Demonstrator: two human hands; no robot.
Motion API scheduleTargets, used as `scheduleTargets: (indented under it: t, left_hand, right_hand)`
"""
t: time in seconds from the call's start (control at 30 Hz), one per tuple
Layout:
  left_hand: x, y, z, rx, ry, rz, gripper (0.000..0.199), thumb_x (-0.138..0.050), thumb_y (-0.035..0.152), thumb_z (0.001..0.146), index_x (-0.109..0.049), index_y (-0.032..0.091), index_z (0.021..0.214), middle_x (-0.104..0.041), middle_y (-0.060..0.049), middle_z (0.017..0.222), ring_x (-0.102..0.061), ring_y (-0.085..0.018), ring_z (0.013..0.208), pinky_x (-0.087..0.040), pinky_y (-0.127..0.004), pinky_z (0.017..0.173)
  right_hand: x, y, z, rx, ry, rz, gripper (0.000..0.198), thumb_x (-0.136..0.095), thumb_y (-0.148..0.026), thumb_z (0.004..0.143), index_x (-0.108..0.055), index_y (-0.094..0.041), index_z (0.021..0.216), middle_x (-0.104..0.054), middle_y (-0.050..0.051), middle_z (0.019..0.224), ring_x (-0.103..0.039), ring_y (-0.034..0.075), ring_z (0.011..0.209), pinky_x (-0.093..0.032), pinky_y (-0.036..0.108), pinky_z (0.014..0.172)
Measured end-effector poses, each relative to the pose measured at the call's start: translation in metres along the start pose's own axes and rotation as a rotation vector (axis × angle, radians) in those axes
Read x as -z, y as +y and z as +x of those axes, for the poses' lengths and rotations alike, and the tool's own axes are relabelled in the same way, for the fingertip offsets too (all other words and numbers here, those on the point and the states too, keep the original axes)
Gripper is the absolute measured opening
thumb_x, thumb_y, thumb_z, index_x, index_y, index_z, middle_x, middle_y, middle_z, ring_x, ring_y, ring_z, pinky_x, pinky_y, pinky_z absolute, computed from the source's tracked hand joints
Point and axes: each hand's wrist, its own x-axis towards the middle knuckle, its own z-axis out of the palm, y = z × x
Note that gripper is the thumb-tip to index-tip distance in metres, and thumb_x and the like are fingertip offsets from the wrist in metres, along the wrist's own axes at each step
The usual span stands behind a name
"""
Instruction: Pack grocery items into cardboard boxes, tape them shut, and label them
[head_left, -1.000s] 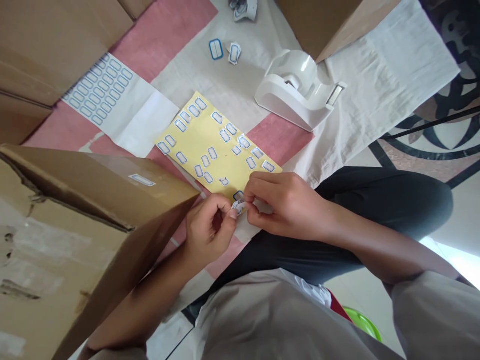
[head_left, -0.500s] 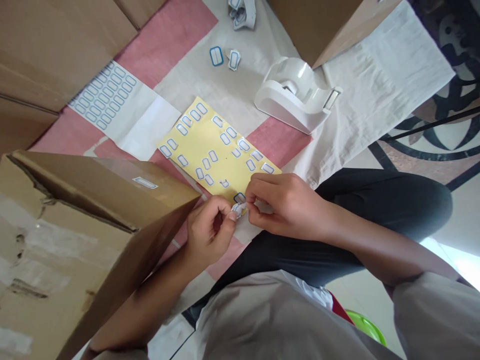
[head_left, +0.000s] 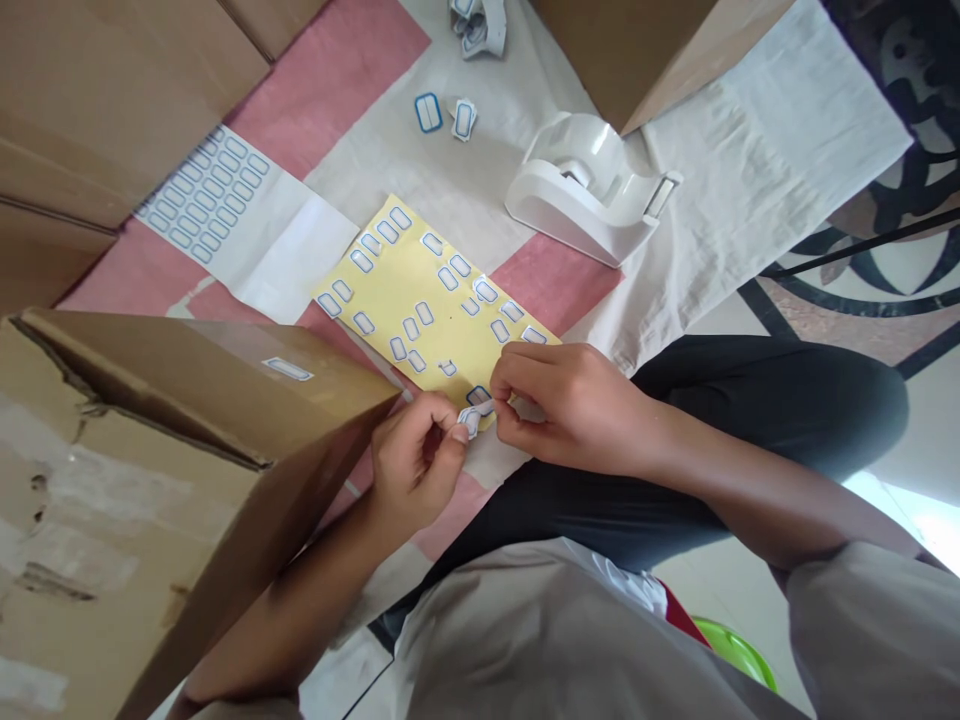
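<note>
Between thumb and forefinger, my left hand pinches a small crumpled wad of blue-edged label stickers. My right hand is closed too, its fingertips on a thin white end of that same wad. Both hands are over the lower corner of a yellow sheet, which carries several white labels with blue borders, some straight and some bent. One label lies on the sheet just above the wad. What exactly is between the right fingertips is partly hidden.
A white tape dispenser stands beyond the yellow sheet. To its left lie loose labels and a crumpled label strip. A label sheet rests at left. Cardboard boxes stand left and at the back on the pink-and-white cloth.
My hands have drawn very slightly apart, and more of the white strip shows between them. The view has shifted a little; the other things lie as before.
</note>
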Motion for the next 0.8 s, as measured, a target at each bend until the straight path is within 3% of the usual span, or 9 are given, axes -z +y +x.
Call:
scheduleTargets:
  t: [0.47, 0.8]
  left_hand:
    - [-0.0007, -0.0065, -0.0065, 0.079, 0.017, -0.111, 0.02, -0.059, 0.025, 0.097, -0.049, 0.021, 0.079, -0.048, 0.005, 0.067, -0.043, -0.01, 0.06, -0.034, -0.025, 0.059]
    - [-0.0018, -0.0055, -0.0066, 0.082, 0.066, -0.124, 0.018, -0.061, 0.024, 0.096, -0.051, 0.021, 0.081, -0.048, 0.005, 0.066, -0.044, -0.009, 0.061, -0.036, -0.023, 0.059]
  right_hand:
    - [0.0022, 0.0067, 0.0029, -0.026, 0.151, -0.017, 0.007, -0.055, -0.011, 0.086, -0.056, -0.017, 0.082, -0.053, -0.001, 0.074, -0.044, 0.01, 0.062, -0.03, 0.024, 0.058]
    - [0.0026, 0.0076, 0.0014, 0.029, 0.207, 0.015, 0.004, -0.057, -0.018, 0.094, -0.06, -0.016, 0.096, -0.056, 0.0, 0.079, -0.048, 0.01, 0.063, -0.034, 0.023, 0.057]
